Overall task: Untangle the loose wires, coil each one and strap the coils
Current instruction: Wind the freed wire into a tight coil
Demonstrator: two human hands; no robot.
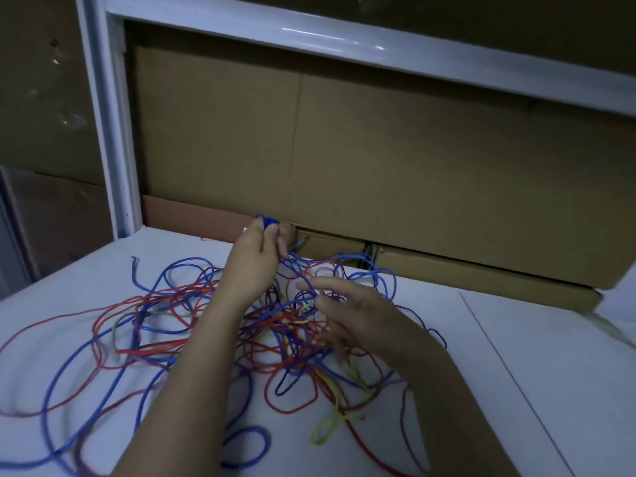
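The untangling step is in hand: of the two hands, the left hand [263, 251] pinches a small blue coil [266, 222] raised above the tangled wires [213, 325] on the desk [537, 366], the right hand [354, 313] spreads relaxed fingers over them, so freeing more blue slack seems next.

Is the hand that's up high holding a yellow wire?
No, the left hand pinches a bunch of blue wire, while the yellow wire lies on the table.

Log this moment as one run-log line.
left hand: pinches thin blue wire, lifted | right hand: open, fingers spread over tangled red, blue and yellow wires | coils: none | white table
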